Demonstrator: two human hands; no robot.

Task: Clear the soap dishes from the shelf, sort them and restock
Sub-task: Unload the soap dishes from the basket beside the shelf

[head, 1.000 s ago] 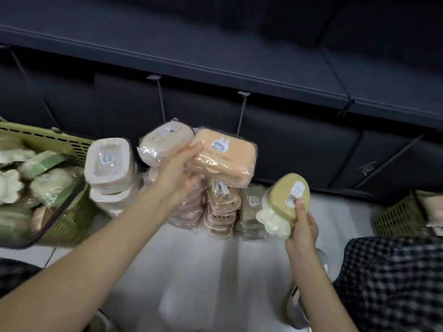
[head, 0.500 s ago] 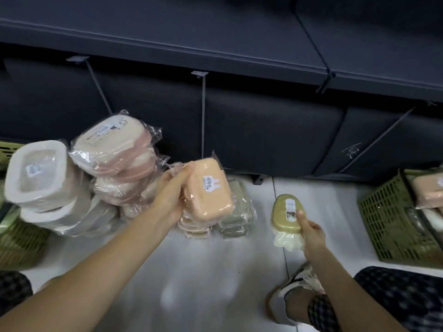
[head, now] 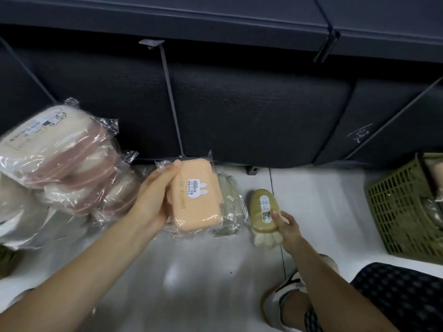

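Gripping the orange soap dish (head: pixel 197 195) by its left edge, the left hand (head: pixel 153 200) is lowering it over the floor stack; the right hand (head: pixel 286 227) is pinching an olive dish (head: pixel 263 212). Both are looking light, rigid, film-slick.

The wrapped soap dish (head: pixel 197 195) lies against the left hand's fingers (head: pixel 165 173); stacked dishes (head: pixel 60 159) sit left of them, a basket (head: pixel 405 212) far right.
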